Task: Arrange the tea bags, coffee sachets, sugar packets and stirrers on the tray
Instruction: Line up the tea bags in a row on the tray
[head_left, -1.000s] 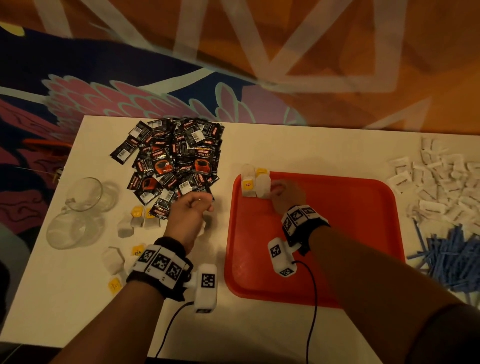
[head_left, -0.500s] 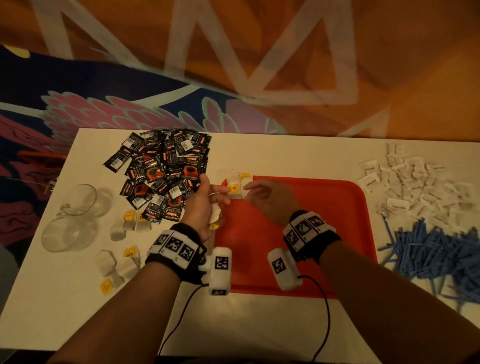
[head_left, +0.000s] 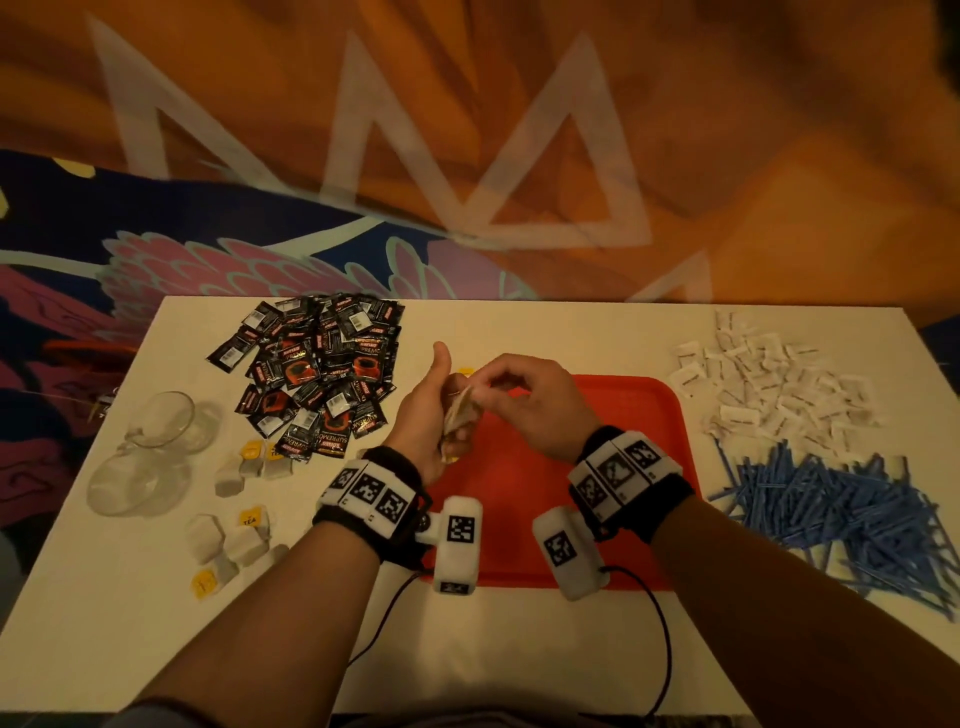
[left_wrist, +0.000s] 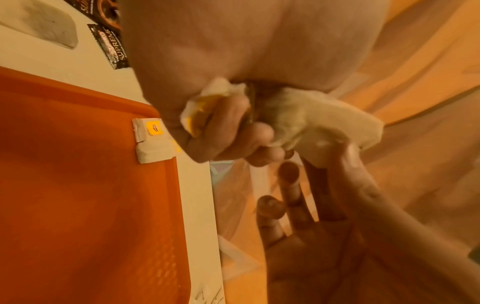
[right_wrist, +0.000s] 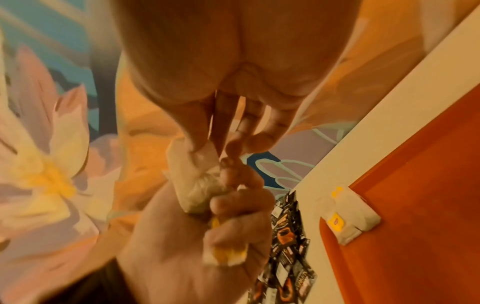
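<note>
Left hand is gripping a bunch of white paper tea bags with yellow tags, fingers curled round them, thumb sticking up, held above the near-left edge area of the red plastic tray. Right hand is pinching the top end of one bag in that bunch between thumb and index finger; its other fingers are hanging loosely extended. Wrist views are showing the same: the bunch is crumpled in the left fist, one yellow tag poking out at the bottom of the fist. Two tea bags are lying flat side by side in the tray's far-left corner, touching each other and sitting against the rim; also visible from the right wrist. Tray is sitting centred on the white table. Left of the tray: pile of black coffee sachets with red cup print, loose tea bags nearer the front, two clear glass cups at the far left. Right of the tray: heap of white sugar packets, and in front of it a heap of blue stirrers. Both wrists are wearing black bands with white marker blocks and cabled camera pods.
</note>
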